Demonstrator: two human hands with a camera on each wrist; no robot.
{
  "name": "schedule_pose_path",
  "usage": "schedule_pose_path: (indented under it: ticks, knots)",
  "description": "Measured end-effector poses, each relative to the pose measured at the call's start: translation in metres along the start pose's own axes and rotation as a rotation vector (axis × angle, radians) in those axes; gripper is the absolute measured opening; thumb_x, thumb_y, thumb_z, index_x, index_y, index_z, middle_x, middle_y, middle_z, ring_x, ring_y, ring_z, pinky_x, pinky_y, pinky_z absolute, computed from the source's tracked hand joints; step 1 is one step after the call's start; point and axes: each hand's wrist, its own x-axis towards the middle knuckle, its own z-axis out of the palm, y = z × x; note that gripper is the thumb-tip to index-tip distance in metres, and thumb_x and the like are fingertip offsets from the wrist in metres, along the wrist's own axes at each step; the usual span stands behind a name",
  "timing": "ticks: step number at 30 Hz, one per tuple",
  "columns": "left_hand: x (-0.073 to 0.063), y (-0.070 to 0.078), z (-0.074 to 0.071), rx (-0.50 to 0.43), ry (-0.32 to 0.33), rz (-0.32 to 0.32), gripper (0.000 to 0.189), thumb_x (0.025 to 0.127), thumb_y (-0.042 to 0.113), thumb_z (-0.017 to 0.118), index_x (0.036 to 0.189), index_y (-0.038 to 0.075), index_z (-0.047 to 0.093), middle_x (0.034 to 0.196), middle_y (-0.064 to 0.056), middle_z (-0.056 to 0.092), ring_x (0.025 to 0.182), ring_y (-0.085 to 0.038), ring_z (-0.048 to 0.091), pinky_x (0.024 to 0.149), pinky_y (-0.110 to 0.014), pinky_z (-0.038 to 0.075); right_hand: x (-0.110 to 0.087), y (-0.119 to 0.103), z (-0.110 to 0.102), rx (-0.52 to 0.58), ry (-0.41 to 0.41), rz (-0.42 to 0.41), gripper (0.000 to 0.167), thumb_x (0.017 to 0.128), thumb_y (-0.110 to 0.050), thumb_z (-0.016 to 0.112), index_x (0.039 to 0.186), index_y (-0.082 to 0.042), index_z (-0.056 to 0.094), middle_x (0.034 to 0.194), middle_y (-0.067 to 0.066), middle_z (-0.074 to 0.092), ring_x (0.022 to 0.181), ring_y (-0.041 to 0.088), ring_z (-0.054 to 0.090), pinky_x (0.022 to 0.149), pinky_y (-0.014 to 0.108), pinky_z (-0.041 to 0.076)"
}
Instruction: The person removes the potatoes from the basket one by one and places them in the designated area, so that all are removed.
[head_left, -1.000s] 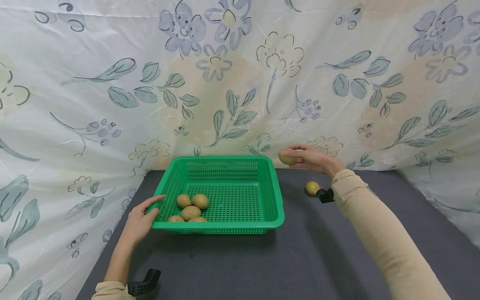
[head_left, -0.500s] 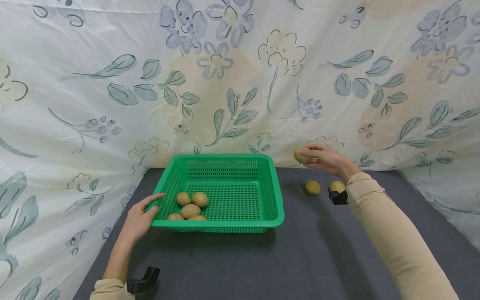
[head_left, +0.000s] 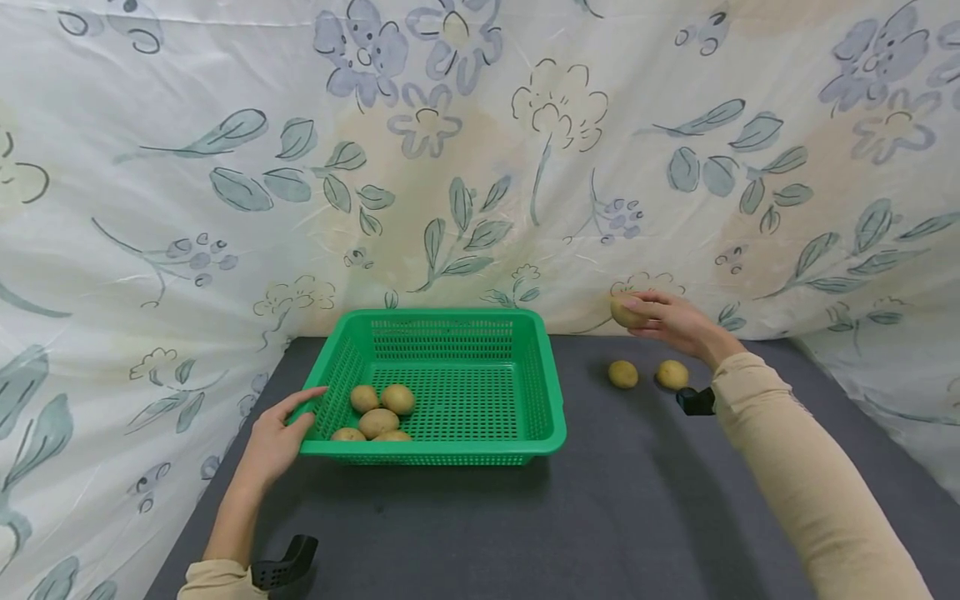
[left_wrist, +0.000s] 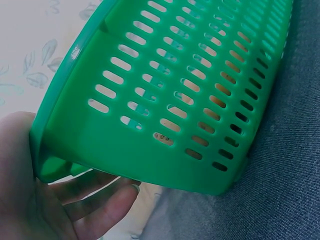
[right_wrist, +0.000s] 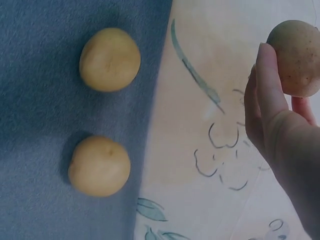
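Note:
In the head view, my left hand (head_left: pixel 276 437) grips the left rim of a green plastic basket (head_left: pixel 433 448), near its front corner. The left wrist view has the hand's fingers (left_wrist: pixel 107 210) at the rim and the basket's slotted wall (left_wrist: pixel 145 150) beside them. Several potatoes (head_left: pixel 378 424) lie in the basket's left front part. My right hand (head_left: pixel 675 323) pinches a potato (head_left: pixel 624 310) in the air, right of the basket and above the table's back edge. The right wrist view shows that potato (right_wrist: pixel 298 57) between thumb and fingers.
Two potatoes rest on the dark grey tablecloth (head_left: pixel 480 533) right of the basket: a nearer-to-basket potato (head_left: pixel 622 374) and another potato (head_left: pixel 672 375) beside it. A floral curtain (head_left: pixel 450 250) hangs behind and along the sides.
My right hand has moved to the right with its potato, away from the basket. The farther table potato, earlier hidden by the wrist, now shows. My left hand stays on the rim.

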Motion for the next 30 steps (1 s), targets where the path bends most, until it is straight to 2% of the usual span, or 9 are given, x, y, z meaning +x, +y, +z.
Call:
schedule_pose_path:
  ticks: [4,8,13,18,25,27,30]
  knots:
    - [-0.001,0.0,0.0,0.006,0.002,0.0,0.043,0.096,0.011,0.042,0.139,0.01,0.05,0.129,-0.023,0.045,0.043,-0.01,0.027,0.045,-0.03,0.035,-0.002,0.004,-0.006,-0.01,0.015,0.0,0.058,0.099,-0.027,0.053,0.142,0.002,0.027,0.125,0.01,0.037,0.098,0.013,0.057,0.099,0.039,0.039]
    - [-0.001,0.002,0.0,0.007,0.001,0.002,0.043,0.097,0.011,0.042,0.139,0.009,0.05,0.128,-0.023,0.045,0.042,-0.01,0.027,0.045,-0.03,0.034,-0.005,0.01,-0.012,-0.017,0.031,0.002,0.068,0.099,-0.028,0.052,0.147,0.004,0.018,0.126,0.009,0.038,0.097,0.01,0.058,0.095,0.034,0.043]
    - [-0.001,0.002,-0.001,0.007,0.0,-0.004,0.043,0.097,0.011,0.042,0.139,0.01,0.05,0.129,-0.023,0.045,0.042,-0.009,0.026,0.043,-0.03,0.033,-0.01,0.016,-0.019,0.015,0.065,0.004,0.068,0.099,-0.027,0.053,0.147,0.004,0.017,0.124,0.008,0.039,0.095,0.008,0.058,0.089,0.028,0.046]
    - [-0.001,0.001,-0.001,0.002,-0.002,0.006,0.043,0.098,0.011,0.041,0.14,0.009,0.049,0.129,-0.024,0.044,0.041,-0.009,0.025,0.043,-0.029,0.033,-0.015,0.02,-0.025,0.072,0.106,0.019,0.067,0.098,-0.026,0.054,0.145,0.004,0.018,0.126,0.008,0.036,0.094,0.007,0.058,0.092,0.029,0.045]
    - [0.001,-0.001,0.0,0.006,-0.008,0.0,0.044,0.097,0.01,0.04,0.14,0.01,0.049,0.137,-0.024,0.041,0.042,-0.009,0.024,0.042,-0.029,0.032,-0.02,0.029,-0.036,0.081,0.166,0.028,0.08,0.096,-0.028,0.056,0.15,0.004,0.007,0.126,0.007,0.034,0.093,0.007,0.056,0.093,0.03,0.044]
    - [0.001,-0.002,0.0,0.005,-0.008,-0.004,0.044,0.097,0.01,0.04,0.14,0.01,0.049,0.137,-0.023,0.041,0.042,-0.009,0.023,0.042,-0.029,0.032,-0.022,0.033,-0.039,0.079,0.183,0.028,0.078,0.096,-0.029,0.057,0.15,0.003,0.011,0.125,0.006,0.035,0.093,0.007,0.056,0.092,0.029,0.045]
    - [0.002,-0.002,0.0,0.002,-0.008,-0.004,0.044,0.097,0.01,0.04,0.14,0.01,0.048,0.137,-0.023,0.042,0.042,-0.009,0.024,0.043,-0.029,0.032,-0.025,0.038,-0.044,0.094,0.202,0.025,0.064,0.095,-0.029,0.058,0.144,-0.002,0.025,0.124,0.005,0.036,0.092,0.006,0.057,0.09,0.028,0.046]
